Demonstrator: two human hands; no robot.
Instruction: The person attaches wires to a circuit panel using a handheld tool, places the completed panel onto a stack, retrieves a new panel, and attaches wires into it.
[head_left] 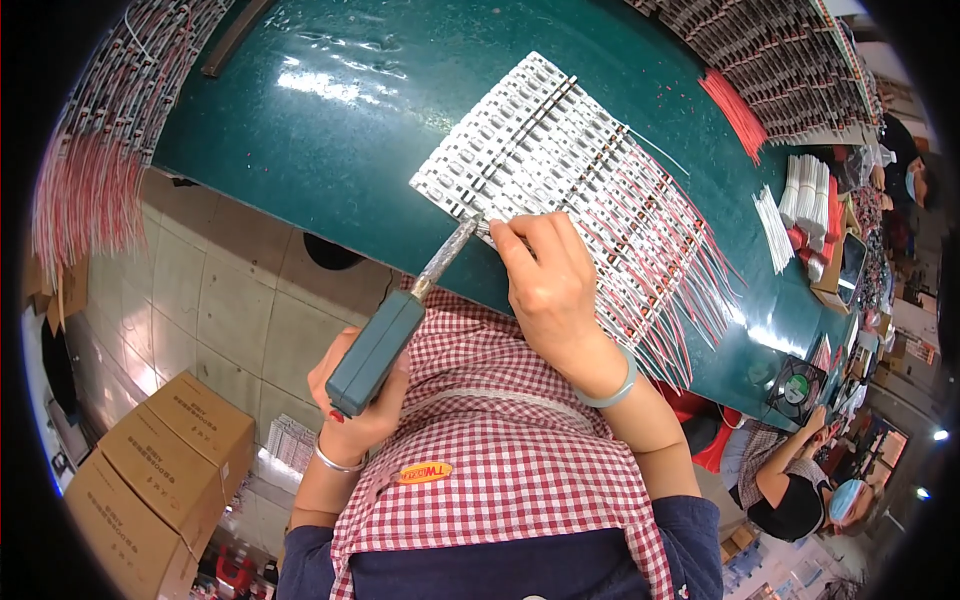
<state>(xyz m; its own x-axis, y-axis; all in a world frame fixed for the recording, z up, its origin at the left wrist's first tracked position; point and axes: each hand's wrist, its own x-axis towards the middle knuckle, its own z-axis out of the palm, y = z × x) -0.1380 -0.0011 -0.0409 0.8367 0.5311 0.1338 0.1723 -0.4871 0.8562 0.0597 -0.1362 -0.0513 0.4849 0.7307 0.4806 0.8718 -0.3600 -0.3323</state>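
Note:
My left hand (362, 388) is wrapped round the green, boxy handle of a soldering iron (378, 350). Its metal barrel slants up to the near edge of a panel of white circuit boards (530, 135). Red and white wires (690, 285) trail from the right side of this panel. Over the panel's near edge, my right hand (555, 285) has thumb and index finger pinched together, close to the iron's tip. What lies between those fingertips is too small to make out.
The panel lies on a green table (300, 190). Stacked wired boards (110, 130) stand at the left and more (770, 60) at the far right. Red wires (735, 115) and white wire bundles (805, 195) lie rightward, near a small fan (795, 388). Cardboard boxes (165, 470) occupy the floor; a co-worker (790, 490) sits right.

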